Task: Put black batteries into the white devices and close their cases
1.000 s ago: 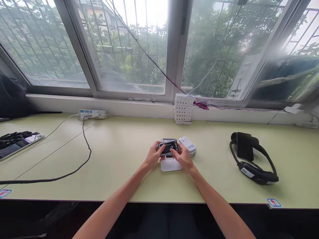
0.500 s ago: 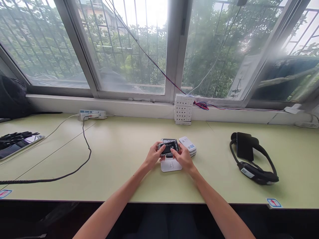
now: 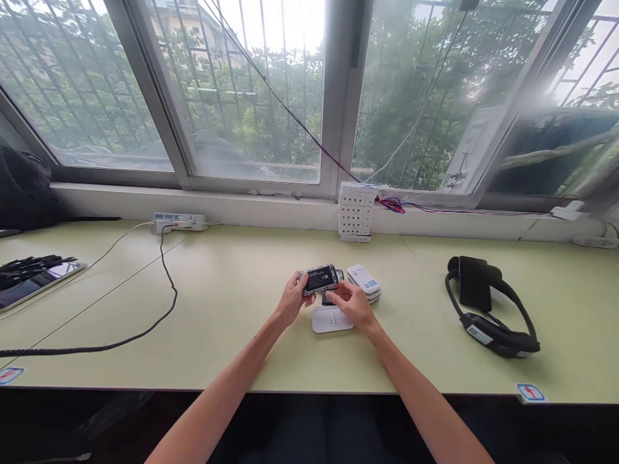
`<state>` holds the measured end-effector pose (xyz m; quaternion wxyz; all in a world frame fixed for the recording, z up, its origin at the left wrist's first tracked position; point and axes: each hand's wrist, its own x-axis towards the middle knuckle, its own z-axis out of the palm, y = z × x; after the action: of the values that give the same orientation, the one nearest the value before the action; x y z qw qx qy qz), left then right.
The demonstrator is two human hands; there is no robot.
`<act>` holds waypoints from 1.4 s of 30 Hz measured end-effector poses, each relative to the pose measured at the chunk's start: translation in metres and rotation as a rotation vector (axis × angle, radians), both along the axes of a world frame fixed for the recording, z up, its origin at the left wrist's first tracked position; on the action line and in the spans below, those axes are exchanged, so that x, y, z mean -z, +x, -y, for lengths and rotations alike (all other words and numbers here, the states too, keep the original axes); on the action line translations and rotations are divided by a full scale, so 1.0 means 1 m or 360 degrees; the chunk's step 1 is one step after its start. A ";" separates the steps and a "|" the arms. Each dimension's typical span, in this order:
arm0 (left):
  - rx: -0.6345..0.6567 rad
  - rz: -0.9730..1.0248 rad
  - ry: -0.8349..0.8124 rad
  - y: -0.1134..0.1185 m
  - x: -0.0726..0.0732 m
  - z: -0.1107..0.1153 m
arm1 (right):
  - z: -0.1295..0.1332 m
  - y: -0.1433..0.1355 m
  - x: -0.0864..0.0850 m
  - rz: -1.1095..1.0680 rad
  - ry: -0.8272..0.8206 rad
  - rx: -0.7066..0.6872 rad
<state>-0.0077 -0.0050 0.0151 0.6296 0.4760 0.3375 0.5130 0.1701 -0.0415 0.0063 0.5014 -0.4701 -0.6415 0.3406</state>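
Note:
A black battery device point(image 3: 320, 278) with a pale frame is held tilted above the table, its left end between the thumb and fingers of my left hand point(image 3: 293, 296). My right hand point(image 3: 354, 303) is just right of it, fingers partly bent and apart, with nothing visible in them. Partly hidden behind the held device and my right fingers lies another dark piece point(image 3: 329, 298). A white cover point(image 3: 333, 319) lies on the table below my hands. Beside my right hand sits a stack of white rounded devices point(image 3: 363, 281) with printed labels.
A black headset point(image 3: 493, 316) rests at the right of the green table point(image 3: 232, 277). White boxes point(image 3: 355, 212) stand by the window. A power strip point(image 3: 178, 223), a black cable point(image 3: 171, 303) and a tablet point(image 3: 39, 283) are on the left.
The held device has moved slightly left and up in my left hand. My right hand has let go of it, its fingers now apart from the device.

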 end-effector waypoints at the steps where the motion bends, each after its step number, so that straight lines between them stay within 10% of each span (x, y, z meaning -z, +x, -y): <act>1: -0.0070 0.0019 -0.0006 -0.001 0.000 -0.001 | 0.001 0.000 0.000 0.0093 0.0032 -0.0011; 13: -0.0372 0.0047 -0.0172 0.000 0.002 -0.002 | 0.014 -0.001 -0.005 0.0744 0.0317 -0.0571; 42: -0.0392 -0.0063 -0.0153 0.000 0.003 -0.002 | 0.011 -0.002 -0.003 0.0875 0.1110 -0.0177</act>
<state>-0.0082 -0.0025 0.0122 0.5772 0.4103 0.4298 0.5601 0.1679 -0.0527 0.0096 0.4217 -0.3108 -0.8518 -0.0072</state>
